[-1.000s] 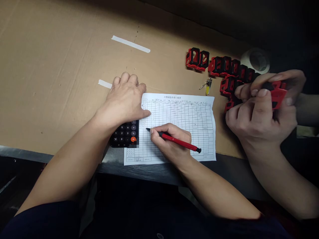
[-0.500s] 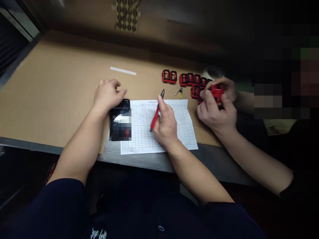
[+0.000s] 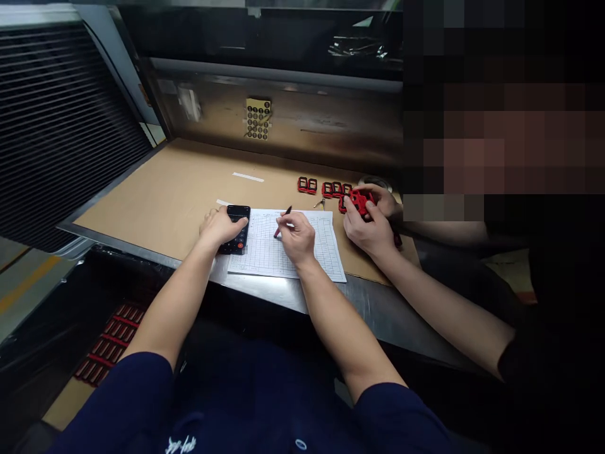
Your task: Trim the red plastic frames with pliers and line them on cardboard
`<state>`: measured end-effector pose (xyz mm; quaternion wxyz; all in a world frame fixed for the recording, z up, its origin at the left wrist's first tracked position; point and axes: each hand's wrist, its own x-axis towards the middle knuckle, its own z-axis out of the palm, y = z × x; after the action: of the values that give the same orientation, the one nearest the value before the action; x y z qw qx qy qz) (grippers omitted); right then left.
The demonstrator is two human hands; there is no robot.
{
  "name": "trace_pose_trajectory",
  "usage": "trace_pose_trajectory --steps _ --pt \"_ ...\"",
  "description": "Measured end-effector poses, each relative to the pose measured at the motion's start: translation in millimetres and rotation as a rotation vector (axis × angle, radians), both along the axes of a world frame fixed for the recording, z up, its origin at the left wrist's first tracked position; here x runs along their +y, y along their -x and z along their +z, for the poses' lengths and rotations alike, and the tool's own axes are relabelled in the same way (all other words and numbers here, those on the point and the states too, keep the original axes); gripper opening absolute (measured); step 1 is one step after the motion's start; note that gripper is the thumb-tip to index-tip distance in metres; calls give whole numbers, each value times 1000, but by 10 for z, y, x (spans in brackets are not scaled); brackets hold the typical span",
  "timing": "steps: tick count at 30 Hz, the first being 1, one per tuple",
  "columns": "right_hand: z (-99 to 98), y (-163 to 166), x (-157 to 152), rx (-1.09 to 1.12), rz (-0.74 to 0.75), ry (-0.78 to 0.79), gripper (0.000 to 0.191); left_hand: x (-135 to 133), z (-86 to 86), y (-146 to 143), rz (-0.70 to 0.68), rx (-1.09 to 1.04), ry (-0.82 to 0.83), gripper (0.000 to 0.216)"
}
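Note:
A phone (image 3: 232, 236) showing a calculator-like keypad lies over the left edge of a printed form sheet (image 3: 326, 249). My left hand (image 3: 218, 225) is at the phone's left side, its fingers along that edge and its thumb reaching across the screen. In my right hand (image 3: 297, 238) is a pen (image 3: 276, 232), gripped between thumb and fingers with the tip down at the sheet's grid.
To the right, a co-worker's hands (image 3: 371, 230) hold a red part (image 3: 362, 202). Several red-and-black frames (image 3: 327, 188), small cutters (image 3: 320, 203) and a tape roll (image 3: 377, 183) lie behind the sheet. A metal wall (image 3: 212, 107) bounds the back.
My left hand has come down onto the phone, thumb over its screen. The pen in my right hand has swung from lying across the hand to pointing at the sheet. The view has tilted up.

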<state>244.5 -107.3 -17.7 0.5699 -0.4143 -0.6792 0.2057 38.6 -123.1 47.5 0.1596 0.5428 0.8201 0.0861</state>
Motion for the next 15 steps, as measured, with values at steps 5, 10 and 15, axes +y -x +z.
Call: trace_pose_trajectory --steps 5,10,15 --pt "-80 64 -3 -37 -1 3 14 -25 -76 -134 30 74 34 96" --pt "-13 18 7 -67 -110 89 19 110 -191 -208 94 110 51 108" --pt "-43 -84 122 -181 -148 242 15 225 -224 -213 160 58 29 101"
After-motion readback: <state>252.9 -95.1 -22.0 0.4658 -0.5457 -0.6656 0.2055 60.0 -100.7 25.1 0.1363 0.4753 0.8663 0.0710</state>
